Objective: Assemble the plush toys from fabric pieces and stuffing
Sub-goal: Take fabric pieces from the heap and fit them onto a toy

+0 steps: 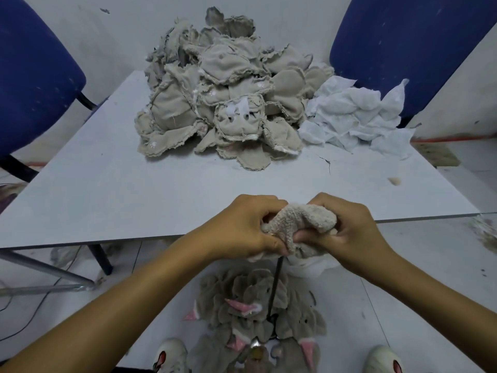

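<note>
At the table [107,189] edge, left hand [242,224] and right hand [347,227] both grip a plush piece [301,219].

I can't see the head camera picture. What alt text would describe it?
Two hands, left hand and right hand, grip a fuzzy beige plush piece over the near edge of a grey table. Farther back lie a heap of beige fabric pieces and white stuffing.

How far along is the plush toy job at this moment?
Done: turned, fluffy grey plush skins lie heaped on the floor. In hand: the left hand and right hand grip one fuzzy piece over a dark rod. Left: a big heap of inside-out beige skins beside white stuffing on the table.
</note>
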Action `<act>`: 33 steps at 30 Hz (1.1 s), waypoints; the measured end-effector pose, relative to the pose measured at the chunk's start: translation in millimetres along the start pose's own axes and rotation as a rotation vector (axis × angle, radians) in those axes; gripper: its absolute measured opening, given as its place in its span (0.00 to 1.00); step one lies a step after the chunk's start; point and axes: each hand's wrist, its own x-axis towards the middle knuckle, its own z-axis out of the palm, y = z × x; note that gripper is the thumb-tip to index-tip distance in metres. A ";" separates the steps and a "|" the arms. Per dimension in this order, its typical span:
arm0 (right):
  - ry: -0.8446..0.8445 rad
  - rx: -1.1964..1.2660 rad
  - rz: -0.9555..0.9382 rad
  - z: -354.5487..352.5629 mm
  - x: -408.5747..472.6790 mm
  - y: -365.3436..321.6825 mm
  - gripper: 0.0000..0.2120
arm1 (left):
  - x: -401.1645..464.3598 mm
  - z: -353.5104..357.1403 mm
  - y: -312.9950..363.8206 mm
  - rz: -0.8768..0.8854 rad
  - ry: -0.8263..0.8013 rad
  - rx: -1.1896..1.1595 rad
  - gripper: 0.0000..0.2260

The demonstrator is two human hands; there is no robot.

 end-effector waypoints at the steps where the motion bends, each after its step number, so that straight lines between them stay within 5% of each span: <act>1: 0.007 -0.021 -0.011 0.0 0.5 0.9 0.11 | 0.3 0.0 0.6 -0.010 -0.010 -0.006 0.17; 7: 0.202 0.022 -0.074 -3.9 -1.3 3.1 0.06 | -2.0 -12.7 12.0 0.067 0.219 -0.340 0.14; 16: -0.059 -0.191 -0.122 6.4 2.2 10.8 0.14 | 0.7 -4.3 0.3 -0.033 0.020 -0.135 0.16; 22: 0.162 -0.208 -0.206 0.4 3.3 4.3 0.08 | -2.9 -5.6 10.8 0.091 0.182 -0.416 0.12; 25: 0.134 -0.228 -0.229 3.0 1.9 0.1 0.08 | -1.5 -6.0 15.3 0.187 0.157 -0.454 0.14; 33: -0.065 -0.388 -0.190 13.1 -6.3 4.1 0.15 | -0.5 0.1 -2.4 -0.050 0.034 -0.217 0.09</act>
